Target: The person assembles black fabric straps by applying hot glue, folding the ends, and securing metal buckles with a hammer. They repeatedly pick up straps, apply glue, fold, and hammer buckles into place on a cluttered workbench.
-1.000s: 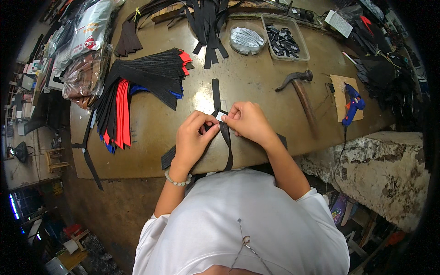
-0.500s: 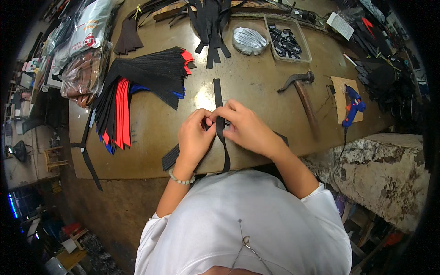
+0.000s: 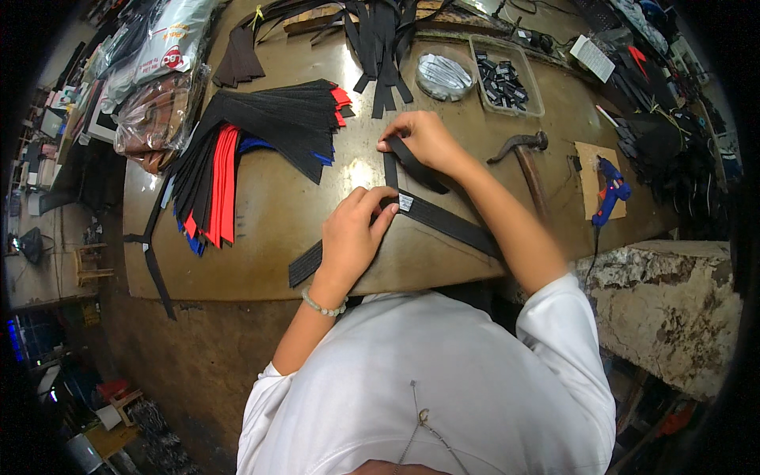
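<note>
A narrow black strap (image 3: 417, 169) is pinched near its upper end by my right hand (image 3: 427, 142), and a loose part droops to the right. Below, a wide ribbed black band (image 3: 453, 222) lies bent across the table, its other arm running under my left hand (image 3: 354, 237). The left thumb and fingers close on the place where strap and band meet, beside a small white label (image 3: 405, 203). Those fingers partly hide that junction.
Fanned black, red and blue strips (image 3: 269, 119) lie left. A hammer (image 3: 529, 162), a blue glue gun (image 3: 609, 188) on cardboard, a plastic box of small black pieces (image 3: 507, 83) and a round tub (image 3: 445, 77) stand right and behind. The table's front edge (image 3: 396, 293) is near my body.
My right hand has moved up and away from the left, drawing the narrow strap's end to the far side. The white label and the band's right arm have come into view.
</note>
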Tool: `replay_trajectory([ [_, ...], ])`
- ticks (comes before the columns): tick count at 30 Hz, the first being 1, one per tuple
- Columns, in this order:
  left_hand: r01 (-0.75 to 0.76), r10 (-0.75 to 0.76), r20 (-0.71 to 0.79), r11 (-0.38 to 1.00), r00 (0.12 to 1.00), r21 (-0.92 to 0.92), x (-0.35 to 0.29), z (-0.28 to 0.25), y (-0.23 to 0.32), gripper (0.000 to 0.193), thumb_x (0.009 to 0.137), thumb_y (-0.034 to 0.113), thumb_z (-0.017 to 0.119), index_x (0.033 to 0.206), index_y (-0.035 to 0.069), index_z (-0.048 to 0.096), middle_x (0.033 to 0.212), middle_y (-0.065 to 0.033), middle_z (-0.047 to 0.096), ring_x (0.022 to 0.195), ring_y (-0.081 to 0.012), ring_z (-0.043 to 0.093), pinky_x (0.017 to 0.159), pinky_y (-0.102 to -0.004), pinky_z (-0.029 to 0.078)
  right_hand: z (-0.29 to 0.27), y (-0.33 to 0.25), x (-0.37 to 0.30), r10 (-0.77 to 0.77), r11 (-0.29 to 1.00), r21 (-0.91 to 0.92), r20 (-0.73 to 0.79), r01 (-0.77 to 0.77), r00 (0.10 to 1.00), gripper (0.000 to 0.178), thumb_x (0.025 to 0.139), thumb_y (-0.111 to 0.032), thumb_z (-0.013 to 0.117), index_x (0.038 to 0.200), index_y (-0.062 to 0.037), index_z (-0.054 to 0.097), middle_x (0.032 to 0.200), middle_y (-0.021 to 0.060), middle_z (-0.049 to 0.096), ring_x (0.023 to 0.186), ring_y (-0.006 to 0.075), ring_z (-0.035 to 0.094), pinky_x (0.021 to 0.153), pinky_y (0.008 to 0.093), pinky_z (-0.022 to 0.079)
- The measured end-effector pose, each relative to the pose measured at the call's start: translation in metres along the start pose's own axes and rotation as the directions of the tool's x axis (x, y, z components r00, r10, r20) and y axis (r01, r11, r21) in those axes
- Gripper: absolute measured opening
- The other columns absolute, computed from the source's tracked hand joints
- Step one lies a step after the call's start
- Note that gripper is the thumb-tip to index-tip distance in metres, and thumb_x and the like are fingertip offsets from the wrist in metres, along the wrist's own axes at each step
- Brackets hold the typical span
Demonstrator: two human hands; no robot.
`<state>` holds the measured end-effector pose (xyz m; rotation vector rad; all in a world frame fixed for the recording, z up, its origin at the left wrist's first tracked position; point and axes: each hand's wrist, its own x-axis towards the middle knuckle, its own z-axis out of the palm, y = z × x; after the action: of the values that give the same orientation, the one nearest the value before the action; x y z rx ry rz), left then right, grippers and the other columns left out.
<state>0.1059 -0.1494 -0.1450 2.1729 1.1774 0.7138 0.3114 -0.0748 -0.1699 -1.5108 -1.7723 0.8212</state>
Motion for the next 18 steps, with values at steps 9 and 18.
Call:
replay_trajectory([
  [9,-0.012,0.005,0.069,0.994,0.998,0.105,-0.001,-0.002,-0.002,0.031,0.092,0.021,0.065,0.122,0.014,0.069,0.081,-0.0073,0.057,0.073,-0.0249,0.061,0.066,-0.0375,0.05,-0.003,-0.049,-0.107,-0.446,0.872,-0.317,-0.201,0.373,0.872,0.04,0.079,0.006,0.057,0.118,-0.0019,0.065,0.115,0.0131,0.065,0.107,0.0292,0.06,0.088,0.0374,0.048],
  [18,-0.067,0.066,0.013,0.987,0.998,0.146,-0.002,0.001,-0.001,0.031,0.092,0.021,0.066,0.122,0.014,0.069,0.08,-0.0075,0.056,0.069,-0.0247,0.059,0.062,-0.0371,0.049,0.015,-0.031,-0.144,-0.391,0.77,-0.533,0.039,0.35,0.92,0.052,0.074,0.0,0.059,0.125,-0.0031,0.062,0.125,0.0056,0.061,0.11,0.0263,0.054,0.085,0.0372,0.046],
])
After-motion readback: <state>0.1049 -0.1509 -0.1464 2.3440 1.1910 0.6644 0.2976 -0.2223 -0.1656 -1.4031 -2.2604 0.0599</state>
